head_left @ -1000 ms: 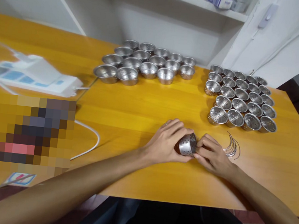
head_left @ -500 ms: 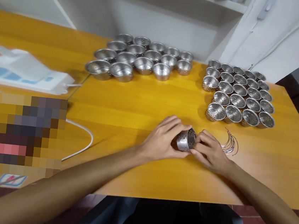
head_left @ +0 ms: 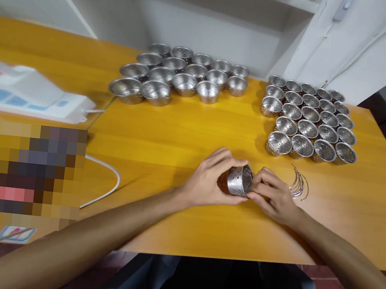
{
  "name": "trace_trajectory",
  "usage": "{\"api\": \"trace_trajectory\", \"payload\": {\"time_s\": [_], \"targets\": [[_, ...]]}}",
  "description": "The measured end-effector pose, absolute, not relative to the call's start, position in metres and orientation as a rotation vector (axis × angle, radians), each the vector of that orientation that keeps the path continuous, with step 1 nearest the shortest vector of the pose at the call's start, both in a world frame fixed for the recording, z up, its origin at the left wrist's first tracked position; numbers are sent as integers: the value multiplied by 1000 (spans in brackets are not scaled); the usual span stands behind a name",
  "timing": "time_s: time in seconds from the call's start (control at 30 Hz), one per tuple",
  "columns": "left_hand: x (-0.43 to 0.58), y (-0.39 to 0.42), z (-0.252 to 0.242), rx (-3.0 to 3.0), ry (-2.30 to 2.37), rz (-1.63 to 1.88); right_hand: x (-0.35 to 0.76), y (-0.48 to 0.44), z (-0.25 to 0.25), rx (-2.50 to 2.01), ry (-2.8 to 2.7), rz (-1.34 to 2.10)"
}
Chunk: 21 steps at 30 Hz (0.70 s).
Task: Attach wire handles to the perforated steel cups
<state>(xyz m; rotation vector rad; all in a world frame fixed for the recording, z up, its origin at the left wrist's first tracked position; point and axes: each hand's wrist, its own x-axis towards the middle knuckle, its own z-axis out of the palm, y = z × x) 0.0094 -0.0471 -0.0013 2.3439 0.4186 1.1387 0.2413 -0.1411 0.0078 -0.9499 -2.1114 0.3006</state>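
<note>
My left hand (head_left: pixel 210 178) is wrapped round a small perforated metal cup (head_left: pixel 240 180), tilted on its side with its mouth toward the right. At that mouth, my right hand (head_left: pixel 272 194) is closed, its fingertips pinched against the rim. Whatever sits between those fingertips is hidden. Just beyond the right hand, several thin curved wire handles (head_left: pixel 299 185) lie in a loose bunch on the table.
Rows of perforated metal cups (head_left: pixel 307 129) stand at the back right. Shallower metal bowls (head_left: pixel 184 84) are grouped at the back middle. A white power strip (head_left: pixel 39 100) and a white cable (head_left: pixel 116 173) lie on the left of the yellow table (head_left: pixel 170 227).
The cup has turned slightly in my left hand, and the right fingers have shifted a little at its rim. Both hands stay in nearly the same place.
</note>
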Motion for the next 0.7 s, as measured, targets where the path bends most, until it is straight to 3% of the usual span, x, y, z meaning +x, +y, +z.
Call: {"api": "trace_trajectory", "payload": {"time_s": [0.4,0.7], "targets": [[6,-39,0,2120,353,819,250,-135,1,-1132,-1818,416],[8,-32,-4,1947,271,621,249,-137,-3,-1341,-1423,1025]]}}
